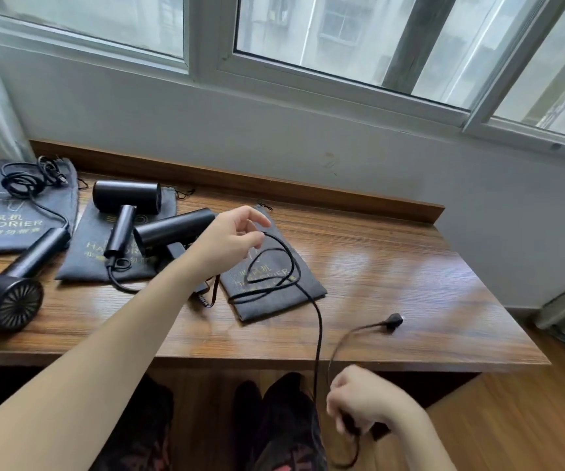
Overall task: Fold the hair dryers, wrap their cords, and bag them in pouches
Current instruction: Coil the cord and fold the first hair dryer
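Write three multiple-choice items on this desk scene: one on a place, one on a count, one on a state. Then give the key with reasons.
1. Where does the cord's plug lie?
A. on the bare wooden desk
B. on a pouch
C. on the windowsill

2. How many hair dryers are on the desk?
A. one
B. two
C. three

3. What is the left hand doing?
A. lying flat on the desk
B. holding up the cord
C. gripping a dryer handle

Key: 1 A, the plug rests on wood right of the pouch. 2 C, three black barrels show. 3 B, its fingers pinch the cord above the pouch.
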Demonstrator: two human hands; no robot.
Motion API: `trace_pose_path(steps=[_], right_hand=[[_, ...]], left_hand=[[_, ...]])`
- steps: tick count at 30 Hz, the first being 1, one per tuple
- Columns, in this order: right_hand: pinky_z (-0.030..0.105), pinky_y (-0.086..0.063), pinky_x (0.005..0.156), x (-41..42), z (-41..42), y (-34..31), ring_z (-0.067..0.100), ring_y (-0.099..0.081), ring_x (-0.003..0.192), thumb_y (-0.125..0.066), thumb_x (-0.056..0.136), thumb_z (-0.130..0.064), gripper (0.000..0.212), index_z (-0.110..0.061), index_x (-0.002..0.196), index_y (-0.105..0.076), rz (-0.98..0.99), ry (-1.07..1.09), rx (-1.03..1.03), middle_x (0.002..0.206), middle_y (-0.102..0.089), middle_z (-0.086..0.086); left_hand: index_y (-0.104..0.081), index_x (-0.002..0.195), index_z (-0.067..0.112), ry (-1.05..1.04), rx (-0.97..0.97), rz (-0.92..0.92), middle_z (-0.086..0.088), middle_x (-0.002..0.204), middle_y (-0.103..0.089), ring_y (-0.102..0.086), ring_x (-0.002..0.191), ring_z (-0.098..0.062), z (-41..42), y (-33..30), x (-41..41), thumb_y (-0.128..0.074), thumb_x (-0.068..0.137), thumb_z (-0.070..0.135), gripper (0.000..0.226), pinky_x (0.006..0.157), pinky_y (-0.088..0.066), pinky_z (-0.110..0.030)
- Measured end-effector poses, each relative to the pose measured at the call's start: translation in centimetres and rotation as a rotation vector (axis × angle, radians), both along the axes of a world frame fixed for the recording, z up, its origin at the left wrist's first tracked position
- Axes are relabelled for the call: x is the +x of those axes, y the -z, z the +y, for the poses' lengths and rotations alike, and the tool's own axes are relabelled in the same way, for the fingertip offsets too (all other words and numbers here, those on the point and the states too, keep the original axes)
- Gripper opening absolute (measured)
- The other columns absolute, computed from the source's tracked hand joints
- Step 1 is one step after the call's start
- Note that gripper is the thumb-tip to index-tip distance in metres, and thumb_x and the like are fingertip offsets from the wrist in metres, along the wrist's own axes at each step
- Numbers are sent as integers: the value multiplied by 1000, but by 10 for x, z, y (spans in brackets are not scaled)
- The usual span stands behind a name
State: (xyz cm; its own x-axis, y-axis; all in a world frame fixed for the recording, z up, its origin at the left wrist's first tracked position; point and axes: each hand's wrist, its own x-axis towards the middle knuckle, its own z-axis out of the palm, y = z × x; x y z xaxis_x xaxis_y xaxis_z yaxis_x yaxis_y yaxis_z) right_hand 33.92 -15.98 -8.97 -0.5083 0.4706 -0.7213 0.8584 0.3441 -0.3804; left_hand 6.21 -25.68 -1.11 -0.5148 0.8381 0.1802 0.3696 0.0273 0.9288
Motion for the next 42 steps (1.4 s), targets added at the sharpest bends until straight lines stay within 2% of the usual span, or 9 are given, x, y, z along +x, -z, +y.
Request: trace_pose_path(steps=[4, 9, 18, 20, 23, 30, 34, 38, 42], right_hand=[[27, -59, 58, -23, -44, 20, 20, -66, 60, -60, 83, -21, 13, -16, 79, -70, -126, -215, -35, 70, -68, 0], [31, -60, 58, -65, -80, 27, 19, -70, 70, -51, 99, -21, 20, -5, 101, -62, 300, 123, -458, 90, -72, 9], [25, -55, 49, -97, -51, -52, 22, -72, 73, -52, 100, -31, 35, -2, 118, -61, 684, 28, -563, 101, -74, 18], [25, -52, 43, -95, -43, -66, 23, -71, 63, -47, 99, -46, 51, -1, 107, -68, 779, 65, -764, 90, -74, 19], [22, -42, 36, -103, -39, -75, 16, -59, 45, -39, 95, -62, 68, -1, 103, -68, 838, 334, -653, 71, -70, 15], [18, -29, 35, -123, -46, -68, 6, -31, 35, -44, 104, -32, 28, -10, 93, -57, 910, 695, -686, 48, -41, -2], [18, -31, 36, -111, -44, -72, 7, -37, 37, -44, 104, -25, 28, -12, 83, -58, 979, 615, -789, 51, -48, 0], [19, -40, 36, -107, -48, -71, 8, -47, 40, -42, 104, -29, 31, -10, 85, -59, 981, 587, -846, 53, -55, 3], [21, -44, 36, -101, -53, -62, 11, -52, 39, -41, 103, -28, 33, -8, 85, -61, 863, 456, -860, 55, -58, 7]], left_hand=[[-60, 95, 25, -24, 40, -8, 3, 71, -63, -49, 51, -4, 1, 4, 2, -58, 93, 5, 20, 50, -41, -16], [-60, 96, 25, -26, 40, -3, 4, 72, -64, -52, 52, -4, -3, 4, 4, -59, 93, 6, 19, 49, -42, -17], [-63, 94, 20, 21, 23, -21, 1, 71, -67, -50, 51, -8, -13, -2, -2, -59, 91, 2, 19, 50, -45, -24], [-66, 92, 17, 21, 9, -54, 2, 69, -66, -48, 49, -9, -17, -2, -7, -59, 90, 0, 19, 50, -43, -23], [-70, 93, 13, 88, -39, -74, 0, 68, -67, -51, 55, -13, -23, -4, -13, -61, 91, 0, 16, 54, -44, -25], [-74, 97, 14, 438, -352, -22, -7, 85, -72, -64, 78, -15, -34, -11, -13, -65, 93, 16, 10, 76, -52, -30], [-68, 97, 12, 103, -821, 255, 1, 81, -69, -63, 74, -13, -48, 8, -25, -48, 94, 59, 50, 68, -53, -28], [-66, 108, 5, 205, -1095, -152, -7, 83, -77, -69, 71, -19, -56, 36, -16, -25, 88, 79, 88, 68, -47, -28], [-63, 99, 4, 13, -771, -445, -5, 80, -76, -65, 60, -14, -50, 59, -5, -58, 91, 35, 33, 60, -49, -25]])
